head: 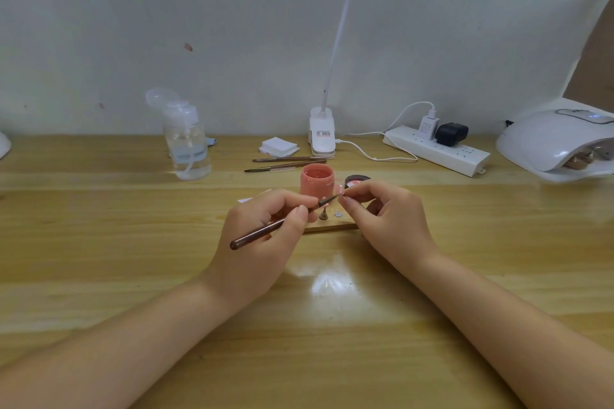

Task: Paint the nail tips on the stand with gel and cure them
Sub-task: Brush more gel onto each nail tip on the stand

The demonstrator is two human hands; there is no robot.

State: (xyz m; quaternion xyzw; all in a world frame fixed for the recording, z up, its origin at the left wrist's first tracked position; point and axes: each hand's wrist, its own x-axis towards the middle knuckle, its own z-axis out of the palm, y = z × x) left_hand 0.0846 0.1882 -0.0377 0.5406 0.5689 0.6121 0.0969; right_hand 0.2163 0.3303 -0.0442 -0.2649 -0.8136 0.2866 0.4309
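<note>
The small pale nail tip (341, 190) sits pinched at the fingertips of my right hand (385, 219), raised just above the flat wooden stand (332, 227) at bench centre. I judge I hold it off the stand so it can be turned toward the brush; whether it rides on a peg I cannot tell. My left hand (262, 236) grasps the slim dark-brown gel brush (282, 224) pen-fashion, fingers curled round the shaft, bristle end meeting the tip. Both wrists rest low over the wooden bench (99, 242), which should steady the stroke.

On the stand, a small metal peg holder (323, 215) stands upright and bare beside a small clear disc (337, 214).

Just beyond the hands stands the open coral-pink gel pot (316, 181), its dark lid (357, 180) lying to its right, near enough for reloading the brush. Two spare brown brushes (285, 164) lie farther back beside a stack of white wipe pads (279, 147).

Far left stand clear pump bottles (187, 143). A white clip lamp (321, 136) is at far centre, a white power strip (438, 151) to its right. The white domed curing lamp (561, 143) waits at the far right, some items already inside its mouth.
</note>
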